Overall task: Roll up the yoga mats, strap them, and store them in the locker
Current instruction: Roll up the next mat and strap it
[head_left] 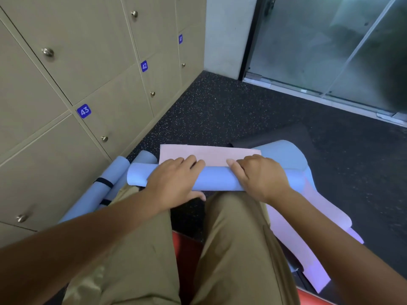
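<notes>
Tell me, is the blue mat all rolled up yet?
Not yet. Both hands press on the blue mat, and a flat pink part remains unrolled.

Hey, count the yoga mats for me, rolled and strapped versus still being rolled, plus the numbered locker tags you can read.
Rolled, strapped blue mats by the lockers: 2
Mat being rolled under the left hand and right hand: 1
Numbered locker tags, 43, 42, 41: 3
Total: 6
</notes>
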A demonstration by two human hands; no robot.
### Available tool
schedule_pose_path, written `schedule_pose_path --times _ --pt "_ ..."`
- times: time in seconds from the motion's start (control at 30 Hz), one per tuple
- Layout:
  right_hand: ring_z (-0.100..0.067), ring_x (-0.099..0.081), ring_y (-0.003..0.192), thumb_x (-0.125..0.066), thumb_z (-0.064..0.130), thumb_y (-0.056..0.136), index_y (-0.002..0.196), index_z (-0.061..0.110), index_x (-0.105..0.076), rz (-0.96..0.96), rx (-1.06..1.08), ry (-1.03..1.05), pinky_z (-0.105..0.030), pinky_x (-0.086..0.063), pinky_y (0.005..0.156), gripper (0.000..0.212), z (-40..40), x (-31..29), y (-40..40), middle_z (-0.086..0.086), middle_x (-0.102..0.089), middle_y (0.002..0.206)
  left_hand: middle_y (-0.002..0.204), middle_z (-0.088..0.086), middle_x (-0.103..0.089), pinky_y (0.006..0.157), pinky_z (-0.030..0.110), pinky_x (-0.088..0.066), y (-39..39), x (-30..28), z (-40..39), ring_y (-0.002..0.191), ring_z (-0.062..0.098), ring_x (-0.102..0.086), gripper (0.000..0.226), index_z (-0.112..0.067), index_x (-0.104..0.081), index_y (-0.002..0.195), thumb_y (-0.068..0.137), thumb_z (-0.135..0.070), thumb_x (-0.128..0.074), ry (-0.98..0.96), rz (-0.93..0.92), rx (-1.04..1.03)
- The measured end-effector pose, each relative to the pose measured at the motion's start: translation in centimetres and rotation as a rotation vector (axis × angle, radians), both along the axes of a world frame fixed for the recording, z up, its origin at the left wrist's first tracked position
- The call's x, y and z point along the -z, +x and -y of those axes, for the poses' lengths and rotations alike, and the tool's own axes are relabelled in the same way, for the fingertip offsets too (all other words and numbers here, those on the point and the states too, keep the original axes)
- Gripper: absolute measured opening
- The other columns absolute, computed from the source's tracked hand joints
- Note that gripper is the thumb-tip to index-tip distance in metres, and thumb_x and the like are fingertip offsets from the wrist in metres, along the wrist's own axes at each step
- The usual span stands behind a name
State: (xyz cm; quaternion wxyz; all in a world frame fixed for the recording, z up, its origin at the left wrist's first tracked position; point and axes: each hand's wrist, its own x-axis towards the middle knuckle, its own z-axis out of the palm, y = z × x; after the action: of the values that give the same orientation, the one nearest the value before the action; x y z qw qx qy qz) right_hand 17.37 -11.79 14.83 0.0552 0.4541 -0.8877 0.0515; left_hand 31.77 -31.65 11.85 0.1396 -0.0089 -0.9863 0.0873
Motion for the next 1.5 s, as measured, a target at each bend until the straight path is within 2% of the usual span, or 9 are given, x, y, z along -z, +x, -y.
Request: schedule_pose_path --times 0.17,0.37,0.6,0.7,0.83,0.97,1.17,1.33,1.5 --pt "-0.027 -0.054 0.074 -0.008 0.058 0.100 0.072 0.021 -0.057 -0.036 0.017 -0.008 -0.034 -0.029 0.062 0.068 0.4 0.6 -1.2 0.001 -0.052 0.072 0.102 -0.006 -0.064 0.066 0.036 -0.042 -2.1 -1.1 0.7 0.090 0.027 -0.067 0.082 -0.024 -0.055 0.113 0.064 -0.088 -0.065 0.177 0.251 -0.099" --pt "-0.032 -0.056 0.068 -0.013 0.057 0.107 0.082 0.014 -0.061 -0.256 -0.145 -0.120 -0.038 -0.041 0.061 0.069 -0.2 2.8 -1.5 -0.004 -0.058 0.071 0.086 -0.010 -0.061 0.068 0.037 -0.041 -4.2 -2.7 2.2 0.086 0.024 -0.060 0.063 -0.032 -0.053 0.091 0.062 -0.085 -0.071 0.350 0.525 -0.134" --pt "-0.022 -0.063 0.090 -0.014 0.105 0.058 0.118 0.026 -0.057 -0.066 -0.140 0.116 -0.034 -0.036 0.067 0.108 0.8 2.2 -3.1 0.005 -0.065 0.093 0.092 -0.013 -0.076 0.089 0.041 -0.057 -6.4 -3.3 4.0 0.090 0.013 -0.072 0.058 -0.031 -0.073 0.099 0.059 -0.071 -0.083 0.764 0.838 -0.106" --pt "-0.022 -0.064 0.091 -0.023 0.104 0.058 0.120 0.027 -0.056 0.077 -0.137 0.136 -0.037 -0.043 0.069 0.104 1.4 2.0 -4.1 0.006 -0.069 0.096 0.087 -0.010 -0.075 0.082 0.035 -0.055 -6.7 -3.3 4.0 0.087 0.016 -0.072 0.054 -0.029 -0.073 0.093 0.061 -0.072 -0.083 0.752 0.822 -0.131" --pt "-0.021 -0.055 0.079 -0.045 0.094 0.071 0.110 0.027 -0.062 0.254 -0.086 0.198 -0.039 -0.044 0.071 0.079 1.9 1.4 -4.6 0.008 -0.062 0.083 0.091 -0.010 -0.064 0.056 0.035 -0.038 -5.6 -2.7 3.3 0.085 0.019 -0.062 0.068 -0.027 -0.057 0.096 0.061 -0.084 -0.072 0.343 0.594 -0.114" --pt "-0.015 -0.060 0.076 -0.045 0.097 0.068 0.092 0.024 -0.065 0.414 -0.076 0.211 -0.040 -0.053 0.078 0.079 2.5 1.6 -5.5 0.008 -0.066 0.080 0.096 -0.006 -0.063 0.063 0.035 -0.035 -4.5 -0.7 3.0 0.088 0.025 -0.065 0.091 -0.022 -0.045 0.107 0.054 -0.093 -0.066 0.088 0.411 -0.113" --pt "-0.019 -0.062 0.084 -0.050 0.086 0.080 0.090 0.017 -0.067 0.588 -0.080 0.271 -0.037 -0.049 0.083 0.072 3.4 0.9 -5.7 0.001 -0.068 0.088 0.078 -0.010 -0.058 0.063 0.038 -0.040 -5.6 -0.9 3.9 0.075 0.020 -0.057 0.077 -0.027 -0.053 0.090 0.053 -0.094 -0.065 0.255 0.537 -0.143" --pt "-0.020 -0.060 0.096 -0.035 0.103 0.061 0.112 0.026 -0.057 0.321 -0.149 0.300 -0.041 -0.049 0.080 0.095 3.2 2.2 -5.5 0.006 -0.062 0.104 0.074 -0.010 -0.067 0.075 0.041 -0.056 -6.7 -0.8 5.0 0.073 0.015 -0.065 0.068 -0.032 -0.062 0.081 0.048 -0.091 -0.066 0.502 0.700 -0.159" --pt "-0.020 -0.057 0.083 -0.044 0.102 0.056 0.100 0.027 -0.051 0.233 -0.137 0.260 -0.037 -0.039 0.069 0.087 3.1 2.9 -5.7 0.007 -0.065 0.097 0.075 -0.010 -0.069 0.077 0.044 -0.057 -8.0 -0.6 5.4 0.075 0.016 -0.067 0.063 -0.031 -0.064 0.083 0.053 -0.086 -0.070 0.539 0.740 -0.130"
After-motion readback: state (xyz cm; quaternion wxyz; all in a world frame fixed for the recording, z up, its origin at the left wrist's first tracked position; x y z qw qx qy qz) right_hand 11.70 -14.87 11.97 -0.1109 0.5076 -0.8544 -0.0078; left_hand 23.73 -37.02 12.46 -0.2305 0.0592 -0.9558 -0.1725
